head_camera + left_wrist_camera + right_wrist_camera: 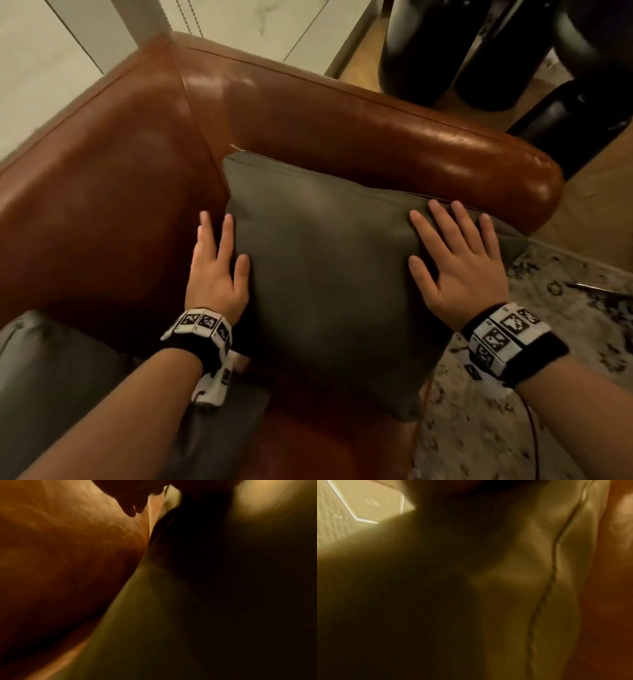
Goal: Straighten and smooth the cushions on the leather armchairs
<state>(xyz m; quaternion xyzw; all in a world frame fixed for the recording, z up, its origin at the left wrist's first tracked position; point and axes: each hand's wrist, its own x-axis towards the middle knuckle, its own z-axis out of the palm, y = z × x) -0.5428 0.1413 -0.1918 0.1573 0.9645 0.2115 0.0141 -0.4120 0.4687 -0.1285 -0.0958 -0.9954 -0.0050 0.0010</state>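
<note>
A grey-green cushion [329, 274] stands tilted in the brown leather armchair [113, 178], one corner up against the backrest. My left hand [215, 263] lies along the cushion's left edge with straight fingers, thumb on its face. Flat on the cushion's right side rests my right hand [455, 260], fingers spread near the seam. In the left wrist view the fingers [130, 503] show as dark shapes between leather [60, 561] and cushion [171, 628]. The right wrist view shows only blurred cushion fabric and its seam [553, 574].
A second grey cushion [51, 370] lies at the lower left on the seat. Dark cylindrical objects [479, 51] stand behind the chair on the wooden floor. A patterned rug [548, 428] lies to the right. White wall panels [68, 41] rise behind the armchair.
</note>
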